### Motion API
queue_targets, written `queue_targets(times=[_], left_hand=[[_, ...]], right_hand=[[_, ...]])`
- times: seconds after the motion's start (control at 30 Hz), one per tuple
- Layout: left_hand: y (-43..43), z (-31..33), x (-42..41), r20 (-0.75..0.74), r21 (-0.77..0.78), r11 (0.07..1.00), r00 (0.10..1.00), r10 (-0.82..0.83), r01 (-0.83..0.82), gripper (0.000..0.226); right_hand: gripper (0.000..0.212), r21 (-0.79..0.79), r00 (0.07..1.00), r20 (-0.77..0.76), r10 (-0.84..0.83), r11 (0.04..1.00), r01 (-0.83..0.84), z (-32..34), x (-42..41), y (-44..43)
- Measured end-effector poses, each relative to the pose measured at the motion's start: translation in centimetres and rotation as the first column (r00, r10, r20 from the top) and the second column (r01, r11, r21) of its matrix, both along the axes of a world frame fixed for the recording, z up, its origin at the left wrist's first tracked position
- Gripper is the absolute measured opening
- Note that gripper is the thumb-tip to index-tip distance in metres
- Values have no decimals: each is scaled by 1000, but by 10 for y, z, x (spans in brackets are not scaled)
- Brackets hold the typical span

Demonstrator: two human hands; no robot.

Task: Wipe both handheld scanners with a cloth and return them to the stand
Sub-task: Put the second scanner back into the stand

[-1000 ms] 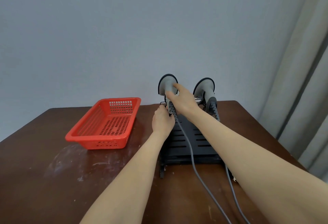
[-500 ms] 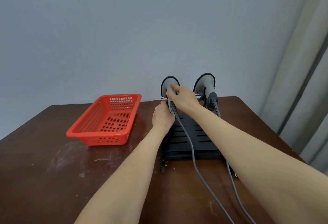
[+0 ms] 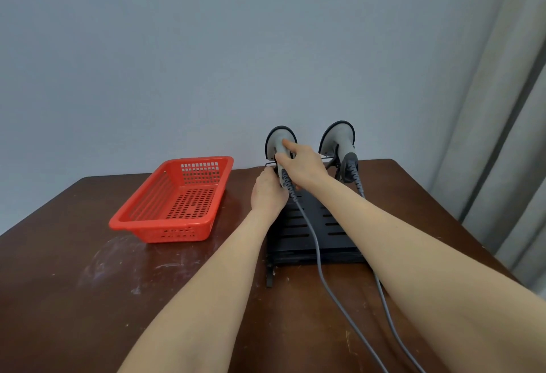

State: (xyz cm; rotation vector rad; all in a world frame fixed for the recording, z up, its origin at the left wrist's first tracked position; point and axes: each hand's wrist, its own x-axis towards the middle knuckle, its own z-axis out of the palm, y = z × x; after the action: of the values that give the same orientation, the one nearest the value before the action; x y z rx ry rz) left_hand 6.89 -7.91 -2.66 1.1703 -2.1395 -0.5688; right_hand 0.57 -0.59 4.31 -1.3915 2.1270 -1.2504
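Brown wooden table [image 3: 59, 284]: right hand [image 3: 304, 167] grips grey corded scanner [image 3: 279, 139] on black slotted stand [image 3: 298, 226]; left hand [image 3: 267, 193] apparently pinches stand rail.

Both our bare forearms stretch forward and converge. Our right hand [image 3: 301, 167] curls round the handle of the left scanner [image 3: 277, 138], index finger laid up its head. Our left hand [image 3: 267, 192] sits just below it, back toward us, fingertips hidden.
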Motion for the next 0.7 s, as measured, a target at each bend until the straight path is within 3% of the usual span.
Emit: queue_targets(times=[0.47, 0.7], left_hand=[[7, 18, 27, 70, -12, 1000, 998, 4, -4, 31], [10, 36, 49, 84, -105, 993, 995, 60, -51, 45]], right_hand=[[54, 13, 998, 57, 38, 999, -39, 2, 1, -2], [49, 61, 999, -36, 31, 998, -29, 6, 3, 11]])
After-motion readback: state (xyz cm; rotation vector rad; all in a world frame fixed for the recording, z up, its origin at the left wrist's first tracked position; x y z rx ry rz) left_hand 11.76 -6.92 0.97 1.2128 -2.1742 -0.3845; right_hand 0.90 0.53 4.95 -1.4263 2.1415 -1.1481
